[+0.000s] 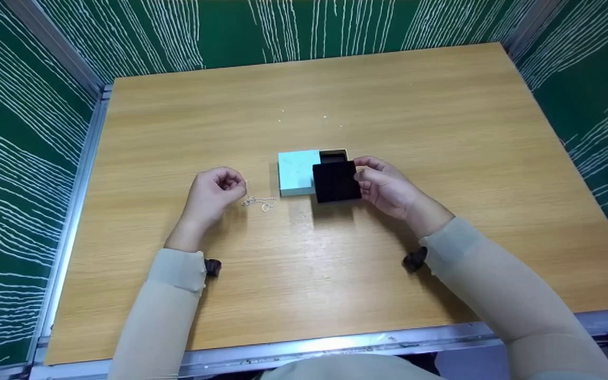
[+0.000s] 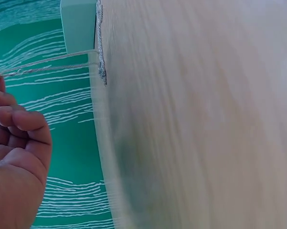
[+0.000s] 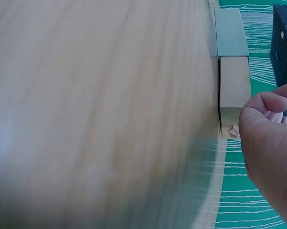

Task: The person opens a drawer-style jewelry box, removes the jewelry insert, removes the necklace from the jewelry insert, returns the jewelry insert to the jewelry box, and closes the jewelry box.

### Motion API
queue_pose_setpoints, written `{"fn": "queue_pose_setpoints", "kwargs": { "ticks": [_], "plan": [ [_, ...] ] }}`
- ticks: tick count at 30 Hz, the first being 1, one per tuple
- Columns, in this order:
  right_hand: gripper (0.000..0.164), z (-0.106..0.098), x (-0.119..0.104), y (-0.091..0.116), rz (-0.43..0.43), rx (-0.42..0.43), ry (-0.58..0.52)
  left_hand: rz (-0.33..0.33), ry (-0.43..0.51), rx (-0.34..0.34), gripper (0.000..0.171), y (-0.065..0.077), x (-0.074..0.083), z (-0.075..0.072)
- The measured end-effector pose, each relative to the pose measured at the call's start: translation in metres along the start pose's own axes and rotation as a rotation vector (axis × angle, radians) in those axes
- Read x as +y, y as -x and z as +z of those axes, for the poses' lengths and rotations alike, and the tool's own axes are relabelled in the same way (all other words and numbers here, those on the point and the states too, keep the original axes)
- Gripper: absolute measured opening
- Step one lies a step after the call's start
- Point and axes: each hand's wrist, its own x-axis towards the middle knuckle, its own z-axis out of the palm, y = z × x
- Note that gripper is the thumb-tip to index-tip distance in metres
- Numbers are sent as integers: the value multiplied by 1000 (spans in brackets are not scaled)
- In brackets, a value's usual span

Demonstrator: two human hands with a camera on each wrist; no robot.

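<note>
My left hand [image 1: 214, 189] pinches one end of a thin silver chain necklace [image 1: 259, 201]. In the left wrist view two strands of the necklace [image 2: 52, 62] stretch from the fingertips to a bunched part lying on the table. My right hand [image 1: 388, 187] grips a square black foam pad [image 1: 336, 182] by its right edge, above the table. Small slits show in the pad [image 3: 279, 47] in the right wrist view. Behind it lies a turquoise jewelry box [image 1: 297, 171], its dark inner tray [image 1: 333, 156] slid partly out to the right and partly hidden by the pad.
Several tiny white bits [image 1: 324, 116] lie on the wooden table [image 1: 441, 116] beyond the box. Green panels [image 1: 230, 31] with white streaks stand behind and at both sides. A metal rail [image 1: 335, 345] runs along the front edge.
</note>
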Motion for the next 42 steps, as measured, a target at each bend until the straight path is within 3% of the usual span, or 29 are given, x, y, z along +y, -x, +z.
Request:
{"fn": "queue_pose_setpoints", "kwargs": {
  "ticks": [12,21,31,42],
  "plan": [
    [33,-3,-1,1,-7,4,-16,-65,-177,-131,9,-2,4,-2],
    [32,-5,-4,2,5,19,-11,-52,-320,-174,9,-4,5,1],
    [30,-9,-3,2,-6,32,-22,-49,-281,-171,6,-6,1,1],
    [29,-12,-9,0,-24,52,-12,-27,-274,-184,9,-12,11,6]
  ]
}}
